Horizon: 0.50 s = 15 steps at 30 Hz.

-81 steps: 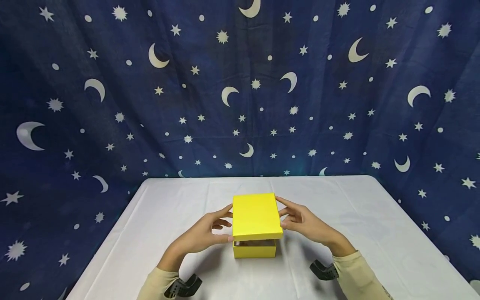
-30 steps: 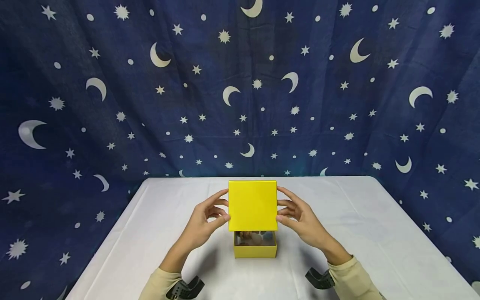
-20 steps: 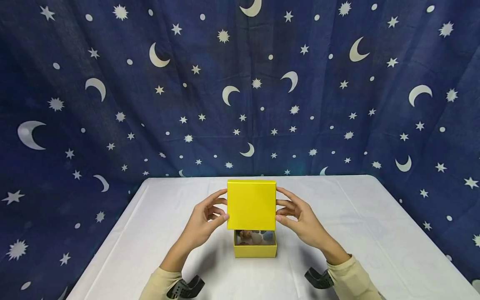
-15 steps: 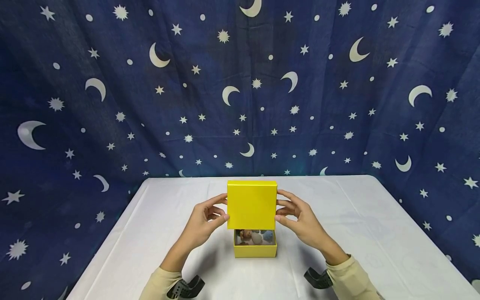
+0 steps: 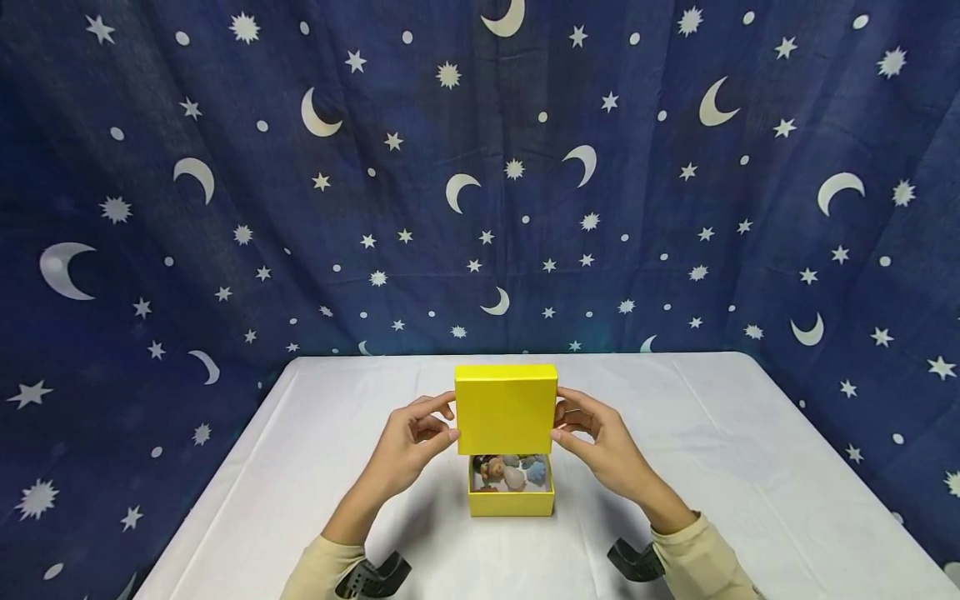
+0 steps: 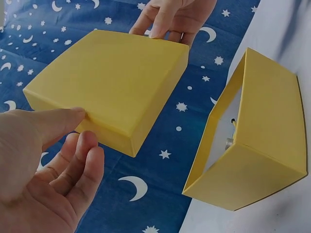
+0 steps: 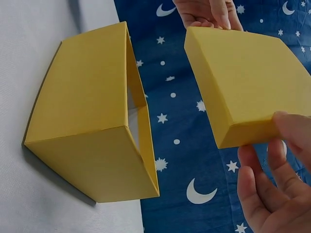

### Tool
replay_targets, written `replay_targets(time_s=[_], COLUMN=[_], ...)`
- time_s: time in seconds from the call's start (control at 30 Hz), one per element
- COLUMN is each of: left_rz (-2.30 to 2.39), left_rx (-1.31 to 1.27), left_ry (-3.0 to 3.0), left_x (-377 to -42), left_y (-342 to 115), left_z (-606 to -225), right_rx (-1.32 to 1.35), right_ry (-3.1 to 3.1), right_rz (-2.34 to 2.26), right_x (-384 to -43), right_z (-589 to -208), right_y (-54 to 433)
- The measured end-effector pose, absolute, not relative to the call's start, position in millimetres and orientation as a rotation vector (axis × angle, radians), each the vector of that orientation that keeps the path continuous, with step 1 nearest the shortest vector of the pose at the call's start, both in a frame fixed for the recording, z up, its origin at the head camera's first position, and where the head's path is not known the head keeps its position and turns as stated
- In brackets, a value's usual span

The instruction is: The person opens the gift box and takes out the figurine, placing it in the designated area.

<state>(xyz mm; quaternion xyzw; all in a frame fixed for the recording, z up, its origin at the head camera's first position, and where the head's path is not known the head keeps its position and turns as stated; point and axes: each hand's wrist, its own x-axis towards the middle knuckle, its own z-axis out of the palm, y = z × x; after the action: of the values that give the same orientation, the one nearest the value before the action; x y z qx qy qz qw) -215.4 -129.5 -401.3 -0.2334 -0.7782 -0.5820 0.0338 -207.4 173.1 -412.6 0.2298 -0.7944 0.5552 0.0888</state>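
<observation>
A yellow box lid (image 5: 506,412) is held in the air, tilted, above and behind its box. My left hand (image 5: 412,437) grips the lid's left side, thumb near the front edge. On the opposite side, my right hand (image 5: 596,437) grips the lid in the same way. Below stands the yellow box (image 5: 512,503) on the table, its top uncovered. Several small lumpy items lie inside, among them a whitish one (image 5: 514,477), a blue one (image 5: 536,472) and a brownish one (image 5: 493,469); their kind is too small to tell. The lid hides the box's back part.
A white cloth covers the table (image 5: 360,392). Behind it hangs a dark blue curtain (image 5: 420,108) with moons and stars. Each wrist wears a black device, such as the left one (image 5: 373,575).
The lid has risen off the box in both hands and tilted up. Over the last half second it has tipped slightly, showing more of the items inside.
</observation>
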Motion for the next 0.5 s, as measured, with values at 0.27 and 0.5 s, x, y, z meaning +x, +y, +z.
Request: replay_targets(time_s=[0.27,0.5], left_rz=[-1.798,-1.79], left_rx=[-0.717,-0.76], left_ry=[-2.453,-2.487], left_x=[-212.8,-211.5], left_y=[-128.7,-126.4], left_z=[-399.7,-400.7], right_rx=[0.634,0.604], right_ry=[-2.374,-2.357], right_rz=[1.606,1.557], right_x=[-208.0,-210.1], right_z=[-413.0,-414.6], right_y=[172.0,171.6])
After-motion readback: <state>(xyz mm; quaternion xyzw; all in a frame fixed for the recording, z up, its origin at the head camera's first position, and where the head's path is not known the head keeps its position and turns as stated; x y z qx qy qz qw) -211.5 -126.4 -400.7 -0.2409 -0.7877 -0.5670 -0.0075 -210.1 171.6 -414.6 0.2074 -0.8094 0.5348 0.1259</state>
